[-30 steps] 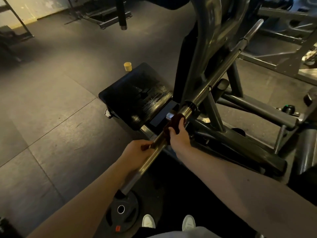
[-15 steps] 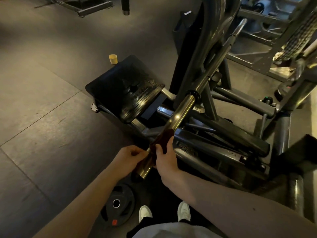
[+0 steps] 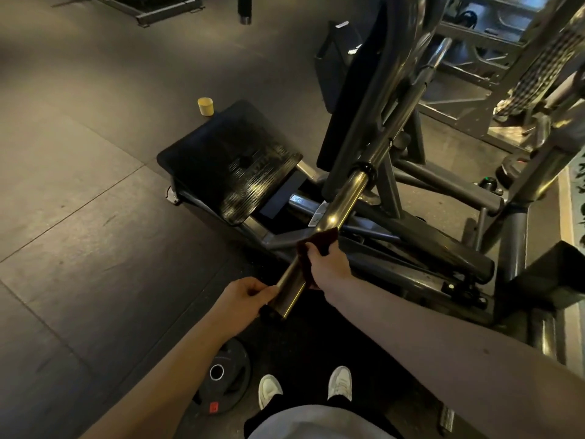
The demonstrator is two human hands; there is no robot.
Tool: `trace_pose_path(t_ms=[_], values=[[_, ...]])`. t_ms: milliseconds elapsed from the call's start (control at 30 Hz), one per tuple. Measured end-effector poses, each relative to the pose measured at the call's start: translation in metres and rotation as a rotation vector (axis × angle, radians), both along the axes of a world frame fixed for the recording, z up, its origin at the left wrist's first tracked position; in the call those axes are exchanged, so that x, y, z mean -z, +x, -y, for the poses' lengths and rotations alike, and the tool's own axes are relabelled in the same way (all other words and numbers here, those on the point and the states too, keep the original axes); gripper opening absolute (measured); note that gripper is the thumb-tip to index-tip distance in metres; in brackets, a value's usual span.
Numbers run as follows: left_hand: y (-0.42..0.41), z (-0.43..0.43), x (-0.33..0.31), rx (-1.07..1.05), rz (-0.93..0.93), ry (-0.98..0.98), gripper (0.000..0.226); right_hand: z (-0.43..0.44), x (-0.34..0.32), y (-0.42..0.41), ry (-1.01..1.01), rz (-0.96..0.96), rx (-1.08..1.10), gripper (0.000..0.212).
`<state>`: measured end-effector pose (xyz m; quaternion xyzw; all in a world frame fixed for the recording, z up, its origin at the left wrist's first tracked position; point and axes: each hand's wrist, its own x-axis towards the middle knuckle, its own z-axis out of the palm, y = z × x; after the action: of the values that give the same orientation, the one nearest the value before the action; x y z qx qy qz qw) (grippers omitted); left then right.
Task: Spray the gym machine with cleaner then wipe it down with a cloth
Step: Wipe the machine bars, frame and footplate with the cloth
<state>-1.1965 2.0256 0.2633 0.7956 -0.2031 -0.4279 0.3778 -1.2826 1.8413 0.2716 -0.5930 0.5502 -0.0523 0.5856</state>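
Careful, my right hand (image 3: 327, 264) squeezes the cloth (image 3: 321, 243) round the bar (image 3: 343, 199), left hand (image 3: 248, 296) gripping its end beside it, and a loose wrap may slip off.

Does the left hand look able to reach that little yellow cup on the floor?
Probably not without stepping forward. The left hand grips the near end of the bar, and the yellow cup sits well beyond, by the far corner of the black platform. The floor between looks unobstructed.
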Motion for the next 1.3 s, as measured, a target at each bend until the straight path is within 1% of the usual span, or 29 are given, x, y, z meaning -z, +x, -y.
trace_pose_path(t_ms=[33, 100, 133, 167, 233, 267, 300, 333, 367, 400, 467, 533, 633, 700, 767, 900, 933, 967, 1067, 1133, 1167, 1233, 1300], values=[[-0.001, -0.003, 0.001, -0.006, -0.004, 0.0, 0.02, 0.001, -0.002, -0.004, 0.018, -0.027, -0.045, 0.056], [-0.002, -0.009, 0.001, -0.002, 0.006, -0.002, 0.019, 0.001, -0.01, -0.016, 0.055, -0.051, -0.125, 0.049], [-0.002, -0.012, 0.001, 0.008, 0.02, -0.004, 0.017, 0.002, -0.015, -0.023, 0.034, -0.052, -0.151, 0.046], [-0.004, -0.014, 0.0, 0.016, 0.034, -0.005, 0.016, 0.004, -0.02, -0.029, -0.048, -0.05, -0.179, 0.044], [-0.007, -0.019, -0.003, 0.02, 0.061, -0.01, 0.013, 0.008, -0.032, -0.035, -0.359, -0.03, -0.279, 0.041], [-0.01, -0.021, -0.004, 0.016, 0.071, -0.018, 0.012, 0.009, -0.039, -0.034, -0.517, 0.013, -0.35, 0.04], [-0.012, -0.023, -0.004, 0.011, 0.079, -0.026, 0.012, 0.009, -0.044, -0.032, -0.619, 0.058, -0.437, 0.04], [-0.014, -0.025, -0.003, 0.006, 0.086, -0.034, 0.011, 0.01, -0.048, -0.028, -0.677, 0.086, -0.544, 0.039], [-0.017, -0.026, -0.003, 0.0, 0.093, -0.039, 0.01, 0.011, -0.05, -0.023, -0.712, 0.072, -0.677, 0.038], [-0.019, -0.028, -0.003, -0.008, 0.101, -0.042, 0.009, 0.012, -0.05, -0.016, -0.735, 0.018, -0.828, 0.037], [-0.023, -0.028, -0.003, -0.028, 0.139, -0.038, 0.008, 0.009, -0.054, -0.002, -0.725, -0.151, -1.099, 0.035], [-0.027, -0.027, -0.001, -0.06, 0.187, -0.025, 0.011, 0.001, -0.059, 0.013, -0.613, -0.251, -1.259, 0.035], [-0.034, -0.028, 0.002, -0.128, 0.225, -0.02, 0.014, -0.015, -0.065, 0.033, -0.434, -0.268, -1.432, 0.035], [-0.04, -0.028, 0.002, -0.175, 0.241, -0.026, 0.013, -0.019, -0.066, 0.042, -0.383, -0.291, -1.499, 0.035], [-0.043, -0.029, 0.0, -0.22, 0.228, -0.031, 0.012, -0.014, -0.064, 0.049, -0.395, -0.341, -1.527, 0.035], [-0.046, -0.029, 0.001, -0.244, 0.208, -0.045, 0.009, 0.009, -0.06, 0.061, -0.617, -0.603, -1.575, 0.038], [-0.046, -0.029, 0.001, -0.249, 0.208, -0.05, 0.008, 0.011, -0.06, 0.064, -0.635, -0.618, -1.566, 0.037], [-0.046, -0.029, 0.002, -0.254, 0.22, -0.056, 0.007, 0.01, -0.06, 0.066, -0.619, -0.605, -1.577, 0.035], [-0.047, -0.028, 0.006, -0.264, 0.269, -0.106, 0.008, 0.001, -0.055, 0.068, -0.477, -0.521, -1.669, 0.035], [-0.048, -0.026, 0.008, -0.25, 0.284, -0.145, 0.012, 0.001, -0.05, 0.062, -0.406, -0.457, -1.673, 0.037], [-0.049, -0.025, 0.008, -0.242, 0.285, -0.154, 0.014, 0.006, -0.048, 0.059, -0.415, -0.424, -1.665, 0.037], [-0.047, -0.023, 0.008, -0.227, 0.282, -0.161, 0.019, 0.022, -0.043, 0.054, -0.523, -0.377, -1.631, 0.037], [-0.044, -0.02, 0.007, -0.197, 0.28, -0.163, 0.026, 0.05, -0.036, 0.051, -0.74, -0.39, -1.534, 0.038]])
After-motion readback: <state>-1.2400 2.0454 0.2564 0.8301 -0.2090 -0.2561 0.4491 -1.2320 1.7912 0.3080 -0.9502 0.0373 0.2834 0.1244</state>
